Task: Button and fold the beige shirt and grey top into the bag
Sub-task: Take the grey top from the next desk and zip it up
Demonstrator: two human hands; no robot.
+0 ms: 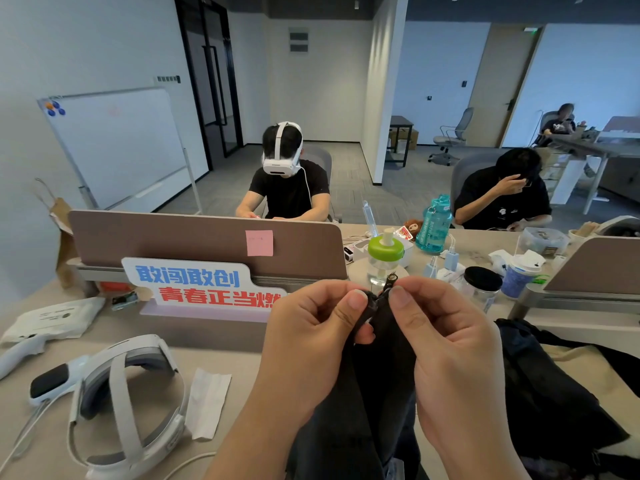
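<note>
Office desk [221,344] cluttered; left hand [308,341] and right hand [446,344] pinching grey top [377,386] edges, fastening; next likely needing careful alignment.

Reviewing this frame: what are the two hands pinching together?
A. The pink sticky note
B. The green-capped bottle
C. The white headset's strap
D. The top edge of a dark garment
D: the left hand and right hand both pinch the dark garment at its top edge, held above the desk.

Both hands pinch the top edge of a dark grey top [367,393]: left hand [311,337] just beside right hand [446,344], thumbs nearly touching; headset [124,403] lies left.
</note>
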